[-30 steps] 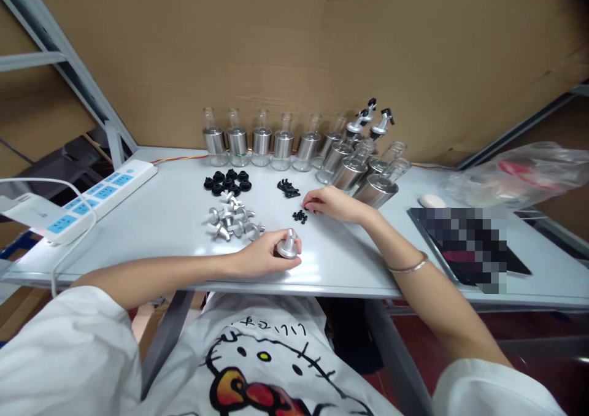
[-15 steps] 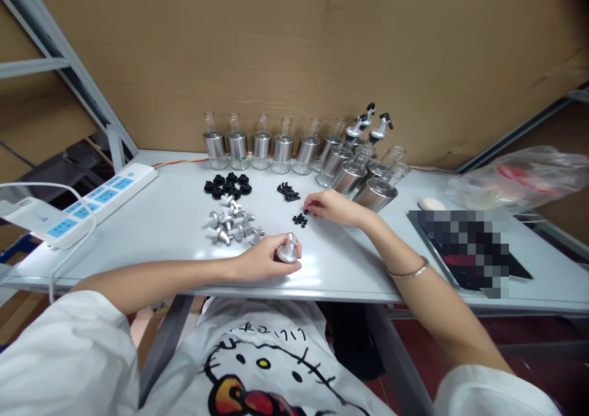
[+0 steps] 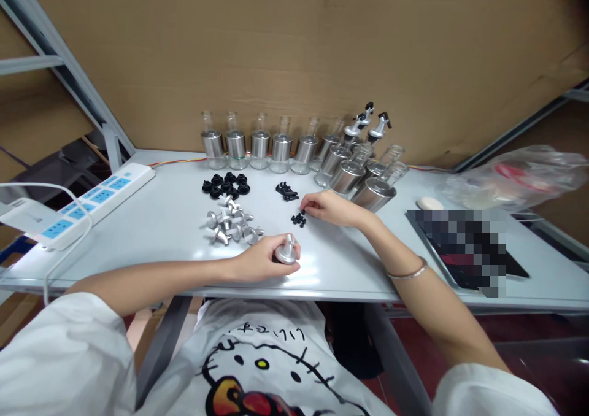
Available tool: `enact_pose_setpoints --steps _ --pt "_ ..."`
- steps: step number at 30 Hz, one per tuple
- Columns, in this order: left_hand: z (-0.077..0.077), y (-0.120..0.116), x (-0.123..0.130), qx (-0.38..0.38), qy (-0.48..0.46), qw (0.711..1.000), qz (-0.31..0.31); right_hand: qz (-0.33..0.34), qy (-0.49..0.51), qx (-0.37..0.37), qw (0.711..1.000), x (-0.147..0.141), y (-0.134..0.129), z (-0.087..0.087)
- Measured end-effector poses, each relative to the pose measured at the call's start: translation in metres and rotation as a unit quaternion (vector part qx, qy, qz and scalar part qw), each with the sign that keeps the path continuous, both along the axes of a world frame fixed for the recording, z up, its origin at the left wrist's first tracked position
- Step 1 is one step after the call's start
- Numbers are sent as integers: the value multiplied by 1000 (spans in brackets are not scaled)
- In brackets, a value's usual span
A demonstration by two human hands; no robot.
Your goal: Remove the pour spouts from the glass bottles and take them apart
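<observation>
My left hand [image 3: 269, 259] is closed around a silver metal pourer top [image 3: 288, 253], its spout pointing up, close to the table's front edge. My right hand [image 3: 324, 207] has its thumb and forefinger pinched on a small black part [image 3: 302, 212] at the far edge of a little pile of black parts [image 3: 299, 220]. Behind the pile lie several thin black pieces [image 3: 288, 191]. To the left are a heap of silver pourer tops [image 3: 232, 219] and a cluster of black stoppers [image 3: 225, 186].
Glass bottles with steel sleeves [image 3: 260, 144] line the table's back; two pourers with black tips [image 3: 377, 127] rise above those at right. A power strip [image 3: 99, 201] with a white cable lies left. A partly blurred dark flat object [image 3: 432, 250], white oval object [image 3: 430, 204] and plastic bag [image 3: 515, 180] lie right.
The whole view has shifted slightly to the left. My right fingertips stay at the small black pile, and my left hand keeps hold of the pourer top.
</observation>
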State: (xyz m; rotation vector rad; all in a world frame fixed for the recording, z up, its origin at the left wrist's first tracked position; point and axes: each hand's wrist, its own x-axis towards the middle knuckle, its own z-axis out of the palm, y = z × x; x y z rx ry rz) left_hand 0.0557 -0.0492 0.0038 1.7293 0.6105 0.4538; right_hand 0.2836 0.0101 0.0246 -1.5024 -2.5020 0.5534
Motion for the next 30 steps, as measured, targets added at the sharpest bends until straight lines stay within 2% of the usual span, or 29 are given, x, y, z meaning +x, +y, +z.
enact_pose_setpoints --steps 10,13,17,24,27,30 --pt "1 0 1 -3 1 1000 1 28 -17 44 999 3 2 -6" --pt "2 -2 1 -30 -1 1000 1 27 -19 68 997 2 1 -6" --pt "4 -4 1 -94 2 995 17 27 -19 48 998 -3 -1 -5" --pt "-4 -2 1 -68 -18 997 34 28 -25 18 999 0 -3 -1" --pt "-5 -2 1 -64 -31 997 43 13 4 33 999 1 -5 4" --pt "-2 -1 1 -93 -36 995 24 7 91 83 992 -6 -13 13"
